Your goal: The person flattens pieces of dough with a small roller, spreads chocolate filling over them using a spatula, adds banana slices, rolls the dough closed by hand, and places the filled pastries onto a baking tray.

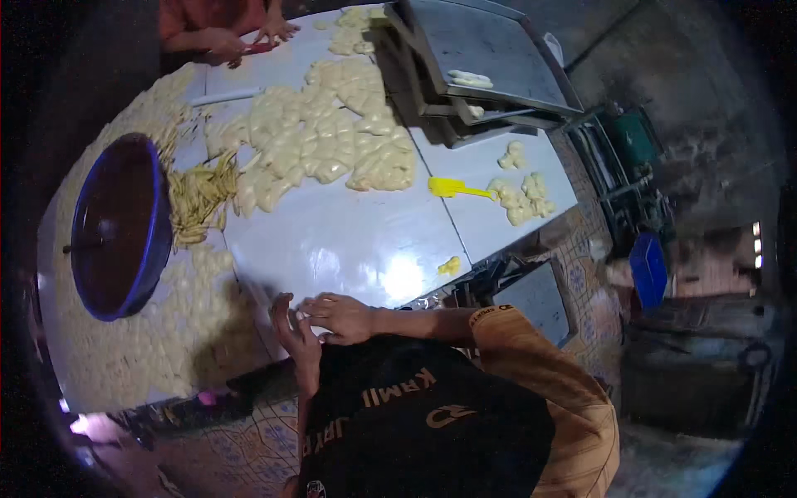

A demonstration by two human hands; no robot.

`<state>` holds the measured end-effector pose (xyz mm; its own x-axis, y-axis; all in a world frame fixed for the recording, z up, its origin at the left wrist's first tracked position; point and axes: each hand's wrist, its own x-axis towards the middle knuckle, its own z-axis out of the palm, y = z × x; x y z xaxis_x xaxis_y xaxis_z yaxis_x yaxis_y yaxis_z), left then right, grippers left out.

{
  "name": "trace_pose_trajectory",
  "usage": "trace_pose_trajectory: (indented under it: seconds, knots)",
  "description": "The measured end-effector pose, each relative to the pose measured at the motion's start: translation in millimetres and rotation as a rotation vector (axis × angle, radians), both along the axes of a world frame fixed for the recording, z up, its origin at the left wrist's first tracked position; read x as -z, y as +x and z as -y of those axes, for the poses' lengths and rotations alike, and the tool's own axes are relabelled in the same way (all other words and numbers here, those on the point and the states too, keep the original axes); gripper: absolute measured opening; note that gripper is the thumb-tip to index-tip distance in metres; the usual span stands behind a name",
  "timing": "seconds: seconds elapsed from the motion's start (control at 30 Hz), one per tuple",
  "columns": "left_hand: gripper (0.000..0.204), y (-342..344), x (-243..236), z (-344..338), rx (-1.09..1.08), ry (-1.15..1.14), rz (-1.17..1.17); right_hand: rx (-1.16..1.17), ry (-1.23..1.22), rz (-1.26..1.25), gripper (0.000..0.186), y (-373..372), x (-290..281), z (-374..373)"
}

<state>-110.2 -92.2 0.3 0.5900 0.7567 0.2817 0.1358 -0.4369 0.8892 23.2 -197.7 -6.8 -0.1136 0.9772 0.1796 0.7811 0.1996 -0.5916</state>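
At the near edge of the white table point(332, 236), my two hands meet close together. My left hand point(300, 342) has its fingers bent upward and curled toward the right one. My right hand point(342, 317) lies over from the right, palm down, its fingers closed against the left hand. A small pale bit shows between them; it may be dough, but the fingers cover most of it. Beyond my hands, soft pale dough pieces point(332, 141) lie packed together. To the left, many small filled dough pieces point(166, 324) spread over the tabletop.
A large blue basin point(164, 241) stands at left, beside heaped yellowish strips point(203, 192). Right of the dough lie a yellow scraper point(448, 187) and dough lumps point(523, 199). Stacked metal trays point(490, 50) occupy the far right. Across the table, another person's hands point(249, 46) work near a red object.
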Motion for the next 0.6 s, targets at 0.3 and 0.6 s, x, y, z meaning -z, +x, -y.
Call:
trace_pose_trajectory:
  seconds: [0.3, 0.6]
  knots:
    - [0.049, 19, 51, 2, 0.101, 0.372, -0.415, 1.383, -0.018, 0.326, 0.037, 302, -45, 209]
    - [0.039, 35, 41, 0, 0.098, 0.349, -0.382, 1.469, -0.073, 0.203, 0.026, 355, -5, 262]
